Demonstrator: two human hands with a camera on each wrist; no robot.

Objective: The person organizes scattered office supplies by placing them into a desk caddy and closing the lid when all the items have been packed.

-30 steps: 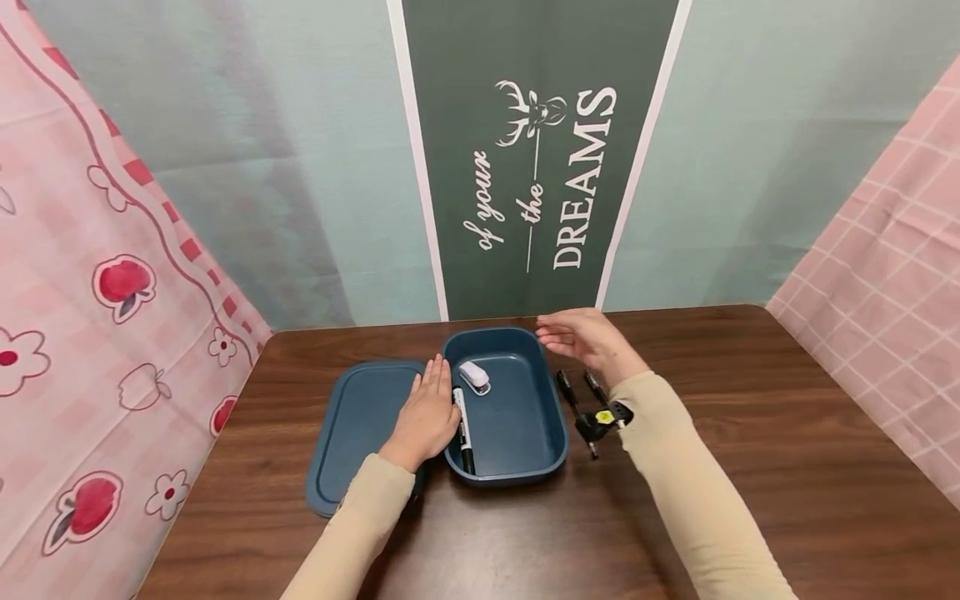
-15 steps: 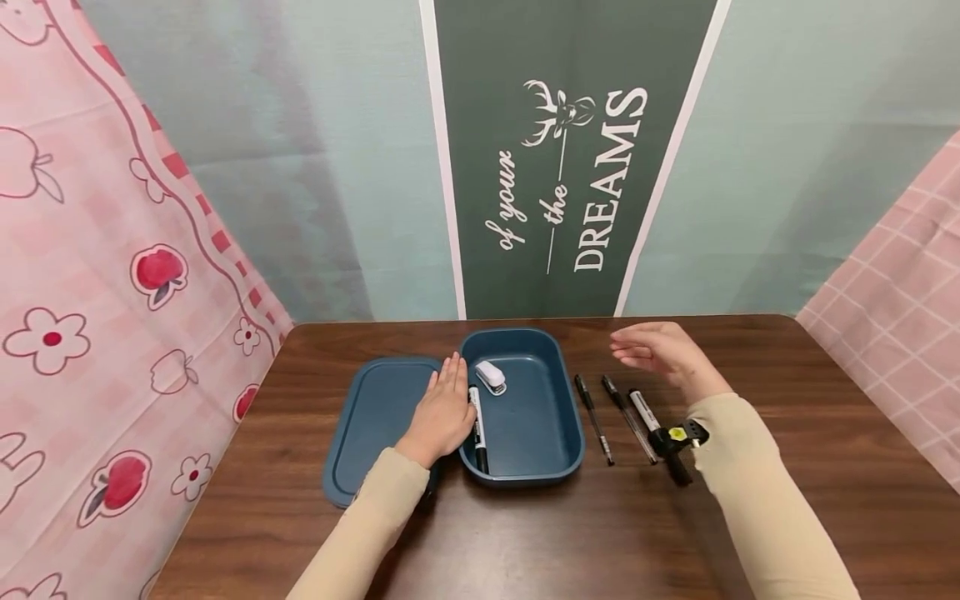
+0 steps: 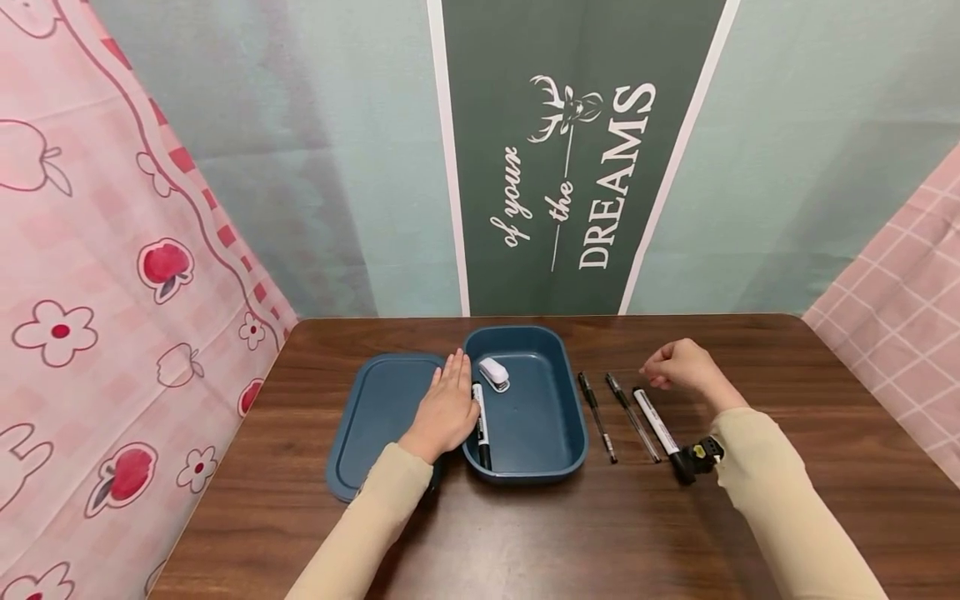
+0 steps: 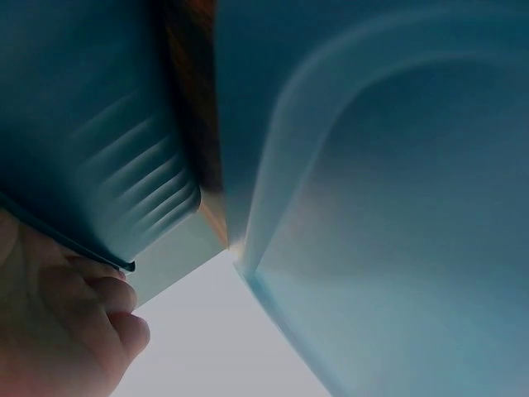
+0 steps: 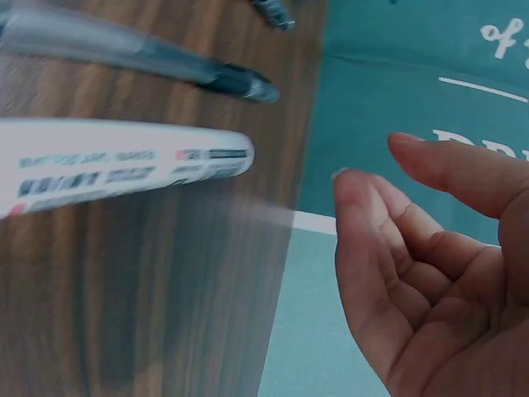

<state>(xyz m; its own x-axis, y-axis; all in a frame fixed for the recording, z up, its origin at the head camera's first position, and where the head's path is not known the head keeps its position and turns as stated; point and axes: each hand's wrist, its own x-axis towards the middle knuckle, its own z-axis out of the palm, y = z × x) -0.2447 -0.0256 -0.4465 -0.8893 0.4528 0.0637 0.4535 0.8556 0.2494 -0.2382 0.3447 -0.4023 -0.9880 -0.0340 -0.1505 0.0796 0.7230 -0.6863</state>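
My left hand (image 3: 442, 408) rests with straight fingers along the left rim of a blue box (image 3: 528, 429). In the left wrist view its curved fingers (image 4: 91, 310) touch the box's rim. Inside the box lie a white mini stapler (image 3: 493, 372) and a white marker with a black cap (image 3: 482, 429). Over the table, at the right, my right hand (image 3: 686, 367) holds nothing; its fingers are loosely bent, the thumb apart from them. Closest to it lies a second white marker (image 3: 656, 421), also large in the right wrist view, its black cap partly beside the wrist camera.
A blue lid (image 3: 375, 417) lies flat on the wooden table (image 3: 540, 542), left of the box and partly under the left arm. Two black-capped clear pens (image 3: 597, 417) lie between box and second marker. Curtains (image 3: 375, 167) hang behind and at both sides.
My right hand has moved rightward from the box's far right corner, past the pens, to the second marker, and its fingers have bent more. The left hand stays on the rim.
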